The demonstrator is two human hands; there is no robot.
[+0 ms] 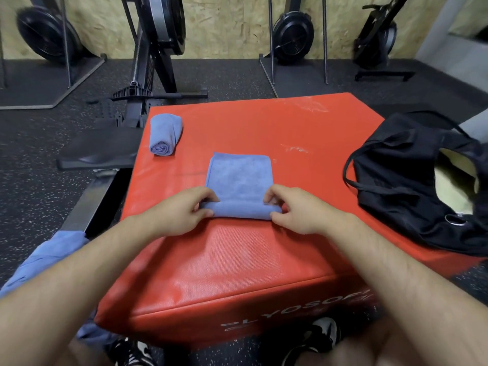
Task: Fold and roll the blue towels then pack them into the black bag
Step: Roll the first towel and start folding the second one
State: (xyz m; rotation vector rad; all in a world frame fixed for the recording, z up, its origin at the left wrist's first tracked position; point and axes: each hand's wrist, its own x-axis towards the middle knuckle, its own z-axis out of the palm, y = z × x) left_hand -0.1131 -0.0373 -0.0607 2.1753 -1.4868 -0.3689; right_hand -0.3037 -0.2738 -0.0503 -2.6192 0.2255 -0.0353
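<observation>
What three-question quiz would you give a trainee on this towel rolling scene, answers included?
1. True or false: the finished rolled towel lies inside the black bag.
2. Which edge of the folded towel do the left hand and right hand pinch? A near edge, B far edge, C neither.
3. How many finished rolls lie on the red box?
Key: 1 false, it lies near the box's far left corner, apart from the bag. 2 A, the near edge, where the roll has started. 3 one.
</observation>
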